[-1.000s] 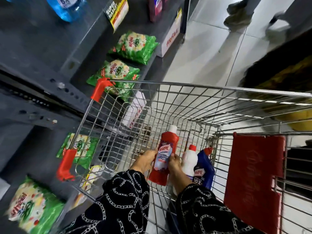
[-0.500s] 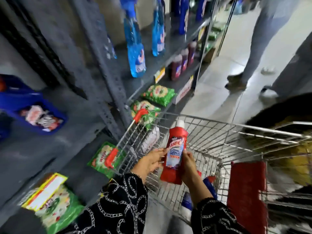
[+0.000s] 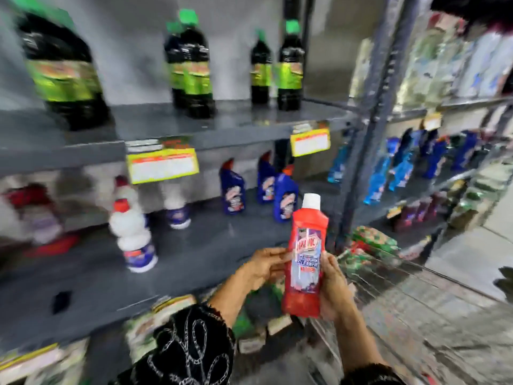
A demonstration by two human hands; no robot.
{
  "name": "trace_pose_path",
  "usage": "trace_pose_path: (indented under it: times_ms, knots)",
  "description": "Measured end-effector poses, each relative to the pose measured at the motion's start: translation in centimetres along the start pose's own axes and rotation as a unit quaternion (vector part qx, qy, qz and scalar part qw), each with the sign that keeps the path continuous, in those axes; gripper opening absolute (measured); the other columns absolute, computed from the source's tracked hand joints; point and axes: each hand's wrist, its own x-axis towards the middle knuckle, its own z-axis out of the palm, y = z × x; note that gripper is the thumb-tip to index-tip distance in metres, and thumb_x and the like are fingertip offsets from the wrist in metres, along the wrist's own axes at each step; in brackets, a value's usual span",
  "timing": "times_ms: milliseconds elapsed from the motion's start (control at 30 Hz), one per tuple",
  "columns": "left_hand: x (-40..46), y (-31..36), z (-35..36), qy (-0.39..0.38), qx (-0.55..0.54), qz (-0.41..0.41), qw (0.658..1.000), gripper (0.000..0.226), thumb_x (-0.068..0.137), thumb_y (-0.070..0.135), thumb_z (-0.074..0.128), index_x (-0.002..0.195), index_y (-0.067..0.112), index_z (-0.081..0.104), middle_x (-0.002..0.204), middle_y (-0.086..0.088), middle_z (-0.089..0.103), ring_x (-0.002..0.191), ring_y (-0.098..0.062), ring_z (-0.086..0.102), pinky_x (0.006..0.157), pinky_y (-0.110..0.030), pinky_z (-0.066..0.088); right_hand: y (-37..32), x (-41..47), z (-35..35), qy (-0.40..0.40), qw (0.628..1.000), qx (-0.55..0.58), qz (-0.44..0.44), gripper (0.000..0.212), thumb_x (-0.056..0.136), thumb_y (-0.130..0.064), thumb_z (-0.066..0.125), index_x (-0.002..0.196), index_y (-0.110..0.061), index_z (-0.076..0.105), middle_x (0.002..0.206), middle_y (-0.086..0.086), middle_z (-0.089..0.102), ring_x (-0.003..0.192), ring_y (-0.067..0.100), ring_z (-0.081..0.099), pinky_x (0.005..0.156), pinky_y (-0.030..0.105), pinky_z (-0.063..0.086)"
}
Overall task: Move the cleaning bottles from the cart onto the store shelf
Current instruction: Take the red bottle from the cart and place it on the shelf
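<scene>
A red cleaning bottle (image 3: 305, 259) with a white cap stands upright between both hands, in front of the grey middle shelf (image 3: 194, 254). My left hand (image 3: 263, 266) grips its left side at the label. My right hand (image 3: 333, 287) wraps its right side and lower body. On the middle shelf stand white bottles with red caps (image 3: 133, 232) at the left and blue bottles (image 3: 286, 195) near the back right. The wire cart (image 3: 402, 287) shows blurred at the lower right, its contents hidden.
Dark bottles with green caps (image 3: 194, 68) line the upper shelf. Yellow price tags (image 3: 162, 165) hang from its edge. A grey upright post (image 3: 369, 129) divides this bay from blue bottles (image 3: 399, 165) to the right. Green packets (image 3: 372, 240) lie on the low shelf.
Both hands have lifted the red bottle out of the cart and up to the middle shelf's height. The view has swung up from the cart to the shelves.
</scene>
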Motion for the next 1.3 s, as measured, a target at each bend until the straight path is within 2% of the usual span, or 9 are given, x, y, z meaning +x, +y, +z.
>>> trace_pose_path:
  times_ms: [167, 333, 533, 733, 800, 900, 1067, 1200, 1300]
  knots:
    - [-10.0, -1.1, -10.2, 0.11, -0.024, 0.029, 0.993, 0.018, 0.084, 0.013, 0.064, 0.101, 0.013, 0.069, 0.074, 0.009, 0.076, 0.07, -0.007, 0.069, 0.072, -0.023, 0.057, 7.6, -2.8, 9.2, -0.092, 0.992, -0.015, 0.091, 0.026, 0.096, -0.018, 0.042, 0.116, -0.004, 0.052, 0.104, 0.028, 0.064, 0.082, 0.036, 0.065, 0.083, 0.054, 0.052]
    - [-18.6, -2.8, -17.5, 0.187, -0.062, 0.049, 0.979, 0.022, 0.084, 0.013, 0.064, 0.105, 0.012, 0.069, 0.082, 0.005, 0.078, 0.076, -0.01, 0.072, 0.071, -0.024, 0.059, 14.3, -4.3, 15.8, -0.173, 0.972, -0.053, 0.15, 0.024, 0.093, -0.016, 0.048, 0.078, -0.013, 0.067, 0.087, 0.021, 0.074, 0.074, 0.034, 0.073, 0.067, 0.049, 0.059]
    - [-25.1, -1.8, -24.5, 0.298, -0.028, 0.091, 0.95, 0.032, 0.087, 0.015, 0.061, 0.118, 0.012, 0.064, 0.111, -0.006, 0.07, 0.109, -0.021, 0.063, 0.102, -0.039, 0.046, 19.1, -4.4, 24.3, -0.282, 0.938, -0.174, 0.101, 0.031, 0.085, -0.031, 0.06, 0.109, -0.011, 0.059, 0.11, 0.013, 0.072, 0.092, 0.025, 0.071, 0.075, 0.038, 0.058]
    - [-27.2, 1.5, -32.8, 0.384, 0.028, 0.137, 0.913, 0.034, 0.087, 0.01, 0.06, 0.121, 0.012, 0.061, 0.115, -0.007, 0.068, 0.099, -0.01, 0.066, 0.094, -0.031, 0.052, 22.9, -2.3, 34.1, -0.35, 0.91, -0.218, 0.04, 0.018, 0.091, -0.034, 0.054, 0.107, -0.027, 0.059, 0.108, -0.005, 0.07, 0.096, 0.01, 0.07, 0.073, 0.021, 0.057]
    - [-27.4, 2.1, -35.2, 0.402, 0.048, 0.144, 0.903, 0.035, 0.087, 0.006, 0.059, 0.122, 0.009, 0.06, 0.111, -0.006, 0.067, 0.088, 0.0, 0.067, 0.079, -0.017, 0.055, 24.2, -1.7, 36.3, -0.361, 0.903, -0.229, 0.036, 0.053, 0.071, -0.062, 0.065, 0.11, -0.026, 0.057, 0.11, -0.005, 0.069, 0.099, 0.013, 0.069, 0.08, 0.028, 0.057]
    - [-27.4, 2.3, -38.1, 0.424, 0.082, 0.15, 0.889, 0.036, 0.087, -0.002, 0.056, 0.123, -0.004, 0.056, 0.118, -0.011, 0.061, 0.1, -0.016, 0.062, 0.072, -0.011, 0.055, 26.8, -0.5, 38.4, -0.359, 0.905, -0.222, 0.047, 0.088, 0.049, -0.079, 0.066, 0.116, -0.025, 0.05, 0.112, -0.005, 0.065, 0.098, 0.014, 0.065, 0.088, 0.036, 0.054]
    - [-27.8, 1.9, -41.0, 0.449, 0.13, 0.149, 0.871, 0.035, 0.087, -0.008, 0.053, 0.122, -0.012, 0.052, 0.119, -0.012, 0.054, 0.101, -0.012, 0.058, 0.069, -0.008, 0.053, 29.6, 0.6, 41.7, -0.32, 0.916, -0.236, 0.046, 0.021, 0.095, -0.029, 0.048, 0.114, -0.02, 0.051, 0.125, 0.016, 0.06, 0.089, 0.01, 0.062, 0.076, 0.03, 0.054]
    - [-28.0, 1.8, -42.4, 0.481, 0.141, 0.135, 0.855, 0.038, 0.088, -0.004, 0.053, 0.126, -0.007, 0.052, 0.118, -0.014, 0.057, 0.096, -0.006, 0.055, 0.07, -0.008, 0.051, 31.3, 1.1, 43.8, -0.293, 0.919, -0.258, 0.059, 0.029, 0.1, -0.017, 0.039, 0.126, -0.009, 0.049, 0.127, 0.019, 0.061, 0.09, 0.015, 0.062, 0.073, 0.029, 0.053]
    - [-27.9, 1.8, -42.4, 0.502, 0.171, 0.13, 0.838, 0.036, 0.089, 0.003, 0.056, 0.125, -0.001, 0.056, 0.122, -0.019, 0.062, 0.101, -0.01, 0.056, 0.09, -0.028, 0.05, 31.9, 1.3, 44.5, -0.271, 0.92, -0.278, 0.056, 0.03, 0.101, -0.017, 0.038, 0.128, -0.011, 0.05, 0.123, 0.014, 0.064, 0.085, 0.012, 0.064, 0.059, 0.019, 0.053]
